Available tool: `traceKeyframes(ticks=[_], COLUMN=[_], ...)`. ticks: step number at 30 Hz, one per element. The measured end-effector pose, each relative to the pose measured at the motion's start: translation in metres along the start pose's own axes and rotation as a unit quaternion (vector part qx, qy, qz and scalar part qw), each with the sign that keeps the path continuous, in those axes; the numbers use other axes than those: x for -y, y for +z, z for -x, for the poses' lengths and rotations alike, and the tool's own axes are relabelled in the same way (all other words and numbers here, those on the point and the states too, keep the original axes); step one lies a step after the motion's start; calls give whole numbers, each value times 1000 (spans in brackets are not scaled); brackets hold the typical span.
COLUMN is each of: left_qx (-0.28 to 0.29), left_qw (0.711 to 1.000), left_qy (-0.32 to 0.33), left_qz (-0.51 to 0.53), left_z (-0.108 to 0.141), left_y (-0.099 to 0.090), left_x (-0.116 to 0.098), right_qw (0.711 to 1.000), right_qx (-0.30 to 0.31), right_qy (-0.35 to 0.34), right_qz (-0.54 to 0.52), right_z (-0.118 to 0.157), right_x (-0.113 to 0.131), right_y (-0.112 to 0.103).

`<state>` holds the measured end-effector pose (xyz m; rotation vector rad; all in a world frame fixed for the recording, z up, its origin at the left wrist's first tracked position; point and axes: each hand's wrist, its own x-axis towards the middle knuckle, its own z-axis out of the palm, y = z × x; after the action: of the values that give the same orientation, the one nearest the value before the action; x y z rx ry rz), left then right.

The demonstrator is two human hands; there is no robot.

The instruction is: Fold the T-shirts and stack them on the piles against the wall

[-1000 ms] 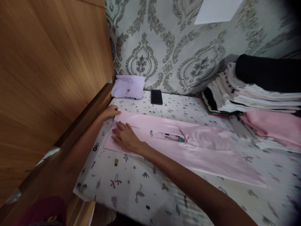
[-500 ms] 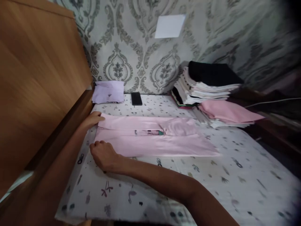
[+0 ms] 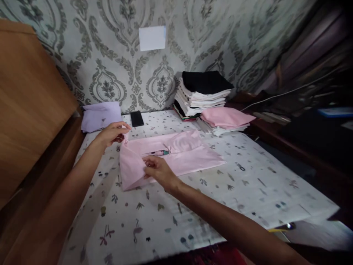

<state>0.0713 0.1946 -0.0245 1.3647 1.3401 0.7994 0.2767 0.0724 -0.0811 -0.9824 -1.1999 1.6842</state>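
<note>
A light pink garment [image 3: 187,160] lies in a long folded strip on the patterned white cloth, its left end lifted and turned inward. My left hand [image 3: 114,133] pinches the garment's far left corner. Lower and further right, my right hand [image 3: 157,169] grips the near edge of the turned end between thumb and fingers. A dark and green printed patch shows in the gap between the garment's folded sides, just beyond my right hand.
Behind the garment are a folded lilac garment [image 3: 101,116] and a black phone [image 3: 137,119]. A tall folded stack [image 3: 204,92] and a pink folded cloth [image 3: 227,117] sit at the back right. A wooden panel [image 3: 30,103] stands at the left.
The garment's left end has been raised and folded toward the right. My right hand has moved right with its edge; my left hand has lifted its corner. The view has shifted right.
</note>
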Motion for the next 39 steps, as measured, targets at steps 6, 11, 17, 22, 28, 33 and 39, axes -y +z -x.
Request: traceKeyframes(ticks=[6, 11, 17, 22, 28, 33, 39], left_qx=[70, 100, 110, 101, 130, 113, 86], left_qw=[996, 991, 981, 964, 946, 937, 935], left_qy=[-52, -75, -46, 26, 66, 96, 104], left_qz=[23, -47, -152, -244, -290, -315, -327], left_z=[-60, -81, -89, -99, -109, -111, -107], left_y=[97, 127, 121, 115, 118, 124, 110], left_x=[10, 26, 21, 10, 10, 17, 19], right_qw=[989, 982, 982, 987, 989, 991, 975], right_qx=[-108, -87, -59, -27, -19, -12, -35], right_qy=[93, 153, 172, 153, 139, 129, 81], right_qz=[-50, -62, -46, -35, -38, -27, 203], right_z=[33, 39, 31, 29, 31, 36, 36], right_x=[-3, -2, -5, -12, -15, -15, 3], right_y=[-81, -106, -109, -111, -115, -115, -129])
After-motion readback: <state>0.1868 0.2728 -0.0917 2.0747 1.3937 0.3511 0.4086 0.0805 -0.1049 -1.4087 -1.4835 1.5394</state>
